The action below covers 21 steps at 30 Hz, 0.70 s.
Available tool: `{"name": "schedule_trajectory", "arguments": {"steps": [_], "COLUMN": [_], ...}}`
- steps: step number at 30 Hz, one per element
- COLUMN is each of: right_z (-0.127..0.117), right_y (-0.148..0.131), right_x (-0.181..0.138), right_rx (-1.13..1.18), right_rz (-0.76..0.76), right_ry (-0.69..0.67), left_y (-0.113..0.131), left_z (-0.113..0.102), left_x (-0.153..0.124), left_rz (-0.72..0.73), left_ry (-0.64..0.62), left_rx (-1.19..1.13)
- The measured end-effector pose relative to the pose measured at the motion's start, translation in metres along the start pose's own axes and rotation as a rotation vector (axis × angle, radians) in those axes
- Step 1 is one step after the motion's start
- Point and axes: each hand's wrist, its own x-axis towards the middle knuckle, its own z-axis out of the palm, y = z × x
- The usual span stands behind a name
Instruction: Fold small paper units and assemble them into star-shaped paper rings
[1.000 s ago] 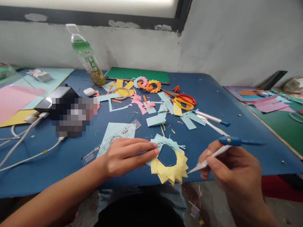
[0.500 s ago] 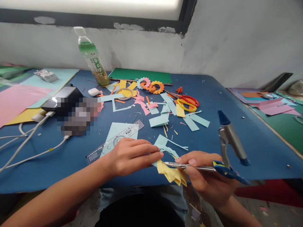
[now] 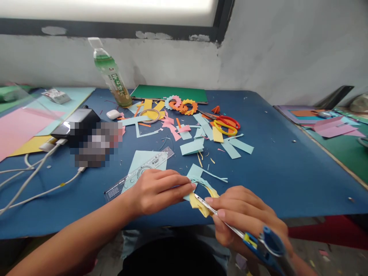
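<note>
My left hand is closed, its fingertips pinching the left side of a folded paper ring, yellow below and right, light blue above. My right hand grips a drawing compass with silver legs and a blue head. Its pointed tip touches the yellow folds beside my left fingertips. The right fingers also lie against the ring's right edge, where part of it is hidden. Under the ring lies a light blue paper piece. Close to my left wrist, a clear ruler rests over a light blue sheet.
Paper scraps, red and yellow scissors and finished-looking paper rings lie toward the back of the blue table. A drink bottle stands behind. At left are a black box, white cables and a blurred-out object.
My right hand has turned, swinging the compass so its blue head points down toward me instead of up and right. The left hand has stayed nearly still.
</note>
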Motion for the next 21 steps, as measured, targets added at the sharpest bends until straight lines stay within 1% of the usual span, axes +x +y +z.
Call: {"name": "schedule_trajectory", "arguments": {"steps": [3,7,12,14,15,16,18,19,21], "right_z": [0.001,0.001,-0.004,-0.01,-0.013,-0.017,-0.023,-0.026,-0.028], "right_y": [0.001,0.003,-0.001,-0.002,-0.001,0.001,0.009,0.016,0.03], "right_x": [-0.002,-0.005,-0.01,-0.01,-0.009,-0.007,-0.001,0.002,0.006], "right_rx": [0.002,0.087,0.032,0.008,-0.02,-0.074,-0.281,-0.43,-0.74], "right_rz": [-0.033,-0.015,-0.012,0.027,0.077,0.147,0.256,0.268,0.155], "right_ry": [0.017,-0.006,-0.002,0.003,0.034,0.077,0.141,0.121,-0.008], "left_y": [0.001,0.001,0.001,0.001,0.001,0.001,0.003,0.004,0.006], "left_z": [0.0,-0.001,-0.002,-0.002,-0.002,-0.001,-0.001,0.0,0.0], "left_x": [0.0,0.0,-0.001,-0.001,-0.002,-0.002,-0.002,-0.003,-0.003], "left_rz": [0.0,0.014,0.017,0.012,0.01,0.008,-0.007,-0.019,-0.046], "left_ry": [0.012,0.025,0.032,0.048,0.058,0.073,0.106,0.124,0.145], "left_rx": [0.004,0.011,0.076,0.1,0.114,0.126,0.142,0.144,0.134]}}
